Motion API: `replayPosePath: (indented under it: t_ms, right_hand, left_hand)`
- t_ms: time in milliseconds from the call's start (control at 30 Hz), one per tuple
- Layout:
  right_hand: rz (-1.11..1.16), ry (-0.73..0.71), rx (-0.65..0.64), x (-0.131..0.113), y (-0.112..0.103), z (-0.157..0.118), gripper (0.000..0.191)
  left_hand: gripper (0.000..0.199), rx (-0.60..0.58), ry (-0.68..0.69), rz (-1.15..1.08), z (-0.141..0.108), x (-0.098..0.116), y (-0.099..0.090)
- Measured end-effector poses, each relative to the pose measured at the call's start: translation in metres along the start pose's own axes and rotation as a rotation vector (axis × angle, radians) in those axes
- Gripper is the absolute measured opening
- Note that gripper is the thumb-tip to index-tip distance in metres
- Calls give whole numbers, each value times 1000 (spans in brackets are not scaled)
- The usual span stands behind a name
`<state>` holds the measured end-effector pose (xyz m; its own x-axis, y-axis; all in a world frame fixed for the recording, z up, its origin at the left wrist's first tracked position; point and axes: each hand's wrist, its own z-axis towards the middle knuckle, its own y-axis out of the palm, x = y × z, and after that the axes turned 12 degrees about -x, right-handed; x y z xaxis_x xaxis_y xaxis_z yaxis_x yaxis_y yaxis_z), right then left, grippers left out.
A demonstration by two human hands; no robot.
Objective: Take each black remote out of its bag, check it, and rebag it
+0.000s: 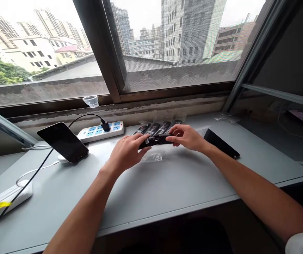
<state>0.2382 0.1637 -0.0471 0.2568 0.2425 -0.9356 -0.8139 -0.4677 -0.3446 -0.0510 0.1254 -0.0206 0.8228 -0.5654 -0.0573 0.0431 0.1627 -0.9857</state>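
Note:
Both hands hold a long black device (156, 140) above the table, level with its far half. My left hand (127, 149) is closed round its left end, thumb below and fingers on top. My right hand (185, 137) pinches the right end between thumb and fingers. A narrow joint or gap shows near the device's middle; its exact kind cannot be made out. Beneath it lies a crumpled clear plastic bag (154, 157). Just behind, several black items in clear wrappers (164, 127) lie in a row, partly hidden by the hands.
A black tablet-like screen (63, 141) leans on a stand at left. A white power strip (118, 129) with a black plug stands behind it; another white strip (22, 192) lies front left. A flat black case (221, 143) rests beyond my right forearm. A clear cup (91, 101) is by the window.

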Motion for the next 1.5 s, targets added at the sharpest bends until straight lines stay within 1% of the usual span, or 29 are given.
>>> replayPosePath:
  t_ms: [67, 133, 233, 333, 367, 467, 533, 633, 733, 900, 1000, 1133, 1233, 1300, 1367, 1400, 1500]
  right_hand:
    - [86, -47, -3, 4, -3, 2, 43]
    - [92, -98, -13, 7, -4, 3, 38]
    - [-20, -157, -35, 10, -4, 3, 32]
    - [-182, -207, -14, 13, -3, 3, 28]
    - [-226, -219, -2, 14, -3, 3, 30]
    - [-302, -241, 13, 17, -5, 4, 47]
    - [-329, -245, 7, 18, -7, 4, 50]
    - [-330, -238, -1, 19, -9, 5, 45]
    - [-320, -229, -13, 20, -10, 4, 45]
    - [-332, -246, -24, 19, -10, 3, 49]
    - [-362, -227, -16, 16, -8, 2, 51]
    - [-391, -213, -40, 14, -5, 2, 42]
    - [-314, -151, -117, 11, -4, 2, 39]
    - [-217, -116, -191, 9, -3, 1, 43]
    - [-140, -107, -233, 7, -2, 1, 47]
    - [-116, -102, -230, 6, -1, 1, 48]
    - [-72, -54, -160, 7, 2, 1, 57]
  left_hand:
    - [43, 36, -10, -18, -1, -7, -1]
    - [41, 50, -8, -35, -2, -15, 0]
    - [41, 37, -15, -63, -3, -23, 2]
    - [42, 14, -8, -84, -3, -25, 4]
    - [42, 10, -3, -89, -3, -25, 5]
    - [42, 19, 8, -102, -3, -23, 6]
    - [42, 26, 8, -119, -2, -23, 7]
    - [42, 30, 4, -143, -2, -25, 9]
    - [42, 35, -5, -160, -2, -25, 10]
    - [43, 44, 1, -195, -1, -23, 9]
    - [43, 64, -5, -202, 0, -22, 9]
    - [43, 86, -29, -159, 0, -23, 10]
    - [42, 91, -42, -129, 0, -25, 9]
    - [42, 101, -29, -130, 0, -25, 9]
    - [41, 111, 11, -131, 1, -22, 9]
    - [41, 115, 37, -129, 2, -20, 10]
    - [40, 111, 117, -135, 4, -11, 11]
